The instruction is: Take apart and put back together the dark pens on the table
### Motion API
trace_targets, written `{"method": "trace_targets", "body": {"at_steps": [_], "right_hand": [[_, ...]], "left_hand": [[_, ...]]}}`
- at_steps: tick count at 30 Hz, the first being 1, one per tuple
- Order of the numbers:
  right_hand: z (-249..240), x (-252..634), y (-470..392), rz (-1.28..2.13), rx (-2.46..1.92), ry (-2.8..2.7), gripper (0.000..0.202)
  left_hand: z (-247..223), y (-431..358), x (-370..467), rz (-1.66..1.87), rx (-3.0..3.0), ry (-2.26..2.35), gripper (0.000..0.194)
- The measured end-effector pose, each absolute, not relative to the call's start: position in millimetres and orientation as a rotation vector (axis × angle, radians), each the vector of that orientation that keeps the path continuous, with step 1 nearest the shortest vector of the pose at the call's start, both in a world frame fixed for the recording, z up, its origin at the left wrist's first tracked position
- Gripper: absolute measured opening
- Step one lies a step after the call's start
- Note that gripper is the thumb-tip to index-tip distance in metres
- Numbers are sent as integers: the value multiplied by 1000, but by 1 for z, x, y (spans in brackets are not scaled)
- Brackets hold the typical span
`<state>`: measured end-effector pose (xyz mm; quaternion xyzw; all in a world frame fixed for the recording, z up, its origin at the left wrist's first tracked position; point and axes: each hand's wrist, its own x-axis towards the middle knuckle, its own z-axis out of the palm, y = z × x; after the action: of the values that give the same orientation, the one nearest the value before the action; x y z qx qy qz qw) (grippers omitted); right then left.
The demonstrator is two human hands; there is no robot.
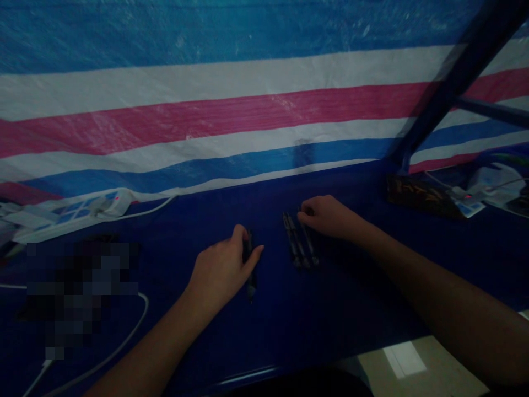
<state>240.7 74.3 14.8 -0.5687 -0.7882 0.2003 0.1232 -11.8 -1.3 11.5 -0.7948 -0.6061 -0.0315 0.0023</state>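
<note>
Head view showed two bare hands over a dark blue table (289, 325) with pens on it. Left hand (217, 267), near the middle of the frame, had its thumb reaching across a lone pen (250, 289) and its index finger just beside the pen's upper end; the gap between them was narrow, but I could not tell whether they gripped it. To the right of that, three pens (298, 245) lay side by side at a slant, just beside one another. Right hand (326, 215) had its thumb and index finger pinched together on the upper end of the rightmost pen (309, 240) — the other fingers were curled under. A white power strip (61, 218) lay at the left of the frame, above a pixelated patch and a curving white cable (145, 313). At the right edge, a dark box (425, 197) with orange marks sat near a blue metal frame (450, 82). Behind everything hung a sheet (231, 121) striped blue, white and pinkish red — slightly wrinkled.
</note>
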Motion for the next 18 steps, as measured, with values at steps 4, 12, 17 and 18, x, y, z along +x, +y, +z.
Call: {"method": "trace_targets", "body": {"at_steps": [4, 12, 17, 18], "right_hand": [[8, 235, 69, 491, -1701, -2386, 30], [27, 224, 49, 341, -1601, -2303, 38], [28, 216, 38, 449, -1431, -2403, 39], [26, 216, 38, 448, -1414, -2449, 36]], "left_hand": [[14, 1, -11, -14, -2521, -1984, 22], [2, 2, -11, -729, -2671, -1996, 19], [3, -3, -1, -419, -2804, -1872, 15], [5, -3, 0, -361, -2797, -1880, 17]]}}
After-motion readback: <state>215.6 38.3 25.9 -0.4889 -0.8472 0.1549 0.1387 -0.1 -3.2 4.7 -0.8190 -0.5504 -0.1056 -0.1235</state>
